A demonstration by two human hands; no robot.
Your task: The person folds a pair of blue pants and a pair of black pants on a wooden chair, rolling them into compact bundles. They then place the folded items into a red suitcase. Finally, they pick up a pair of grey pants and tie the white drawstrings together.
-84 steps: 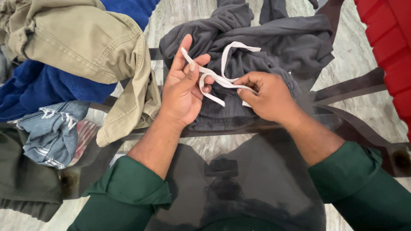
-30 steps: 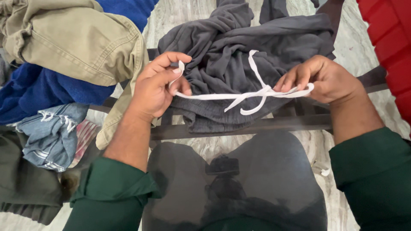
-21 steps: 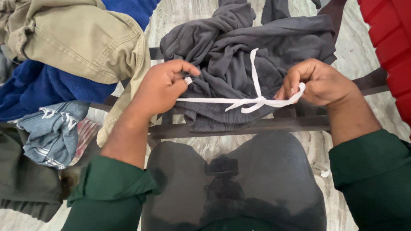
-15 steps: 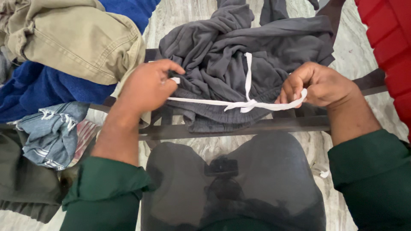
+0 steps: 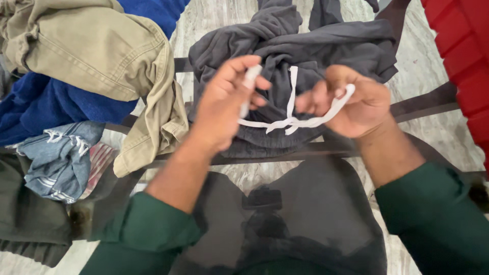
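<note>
Hands pinch a flat white cord [image 5: 290, 122]: left hand [image 5: 224, 104], right hand [image 5: 351, 107], over soft grey pants [image 5: 316, 46].

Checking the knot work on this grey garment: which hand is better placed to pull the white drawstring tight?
Probably the right hand: the drawstring wraps its fingers. The left hand pinches only an end.

Both hands [image 5: 285, 109] grip white drawstring [image 5: 293, 122]; grey garment [image 5: 310, 46] beneath

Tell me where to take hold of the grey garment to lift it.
Grip the grey garment at its waistband edge, coming from the near side. That hem lies flat nearest the person, while the rest is bunched; both hands hold the white drawstring there.
</note>
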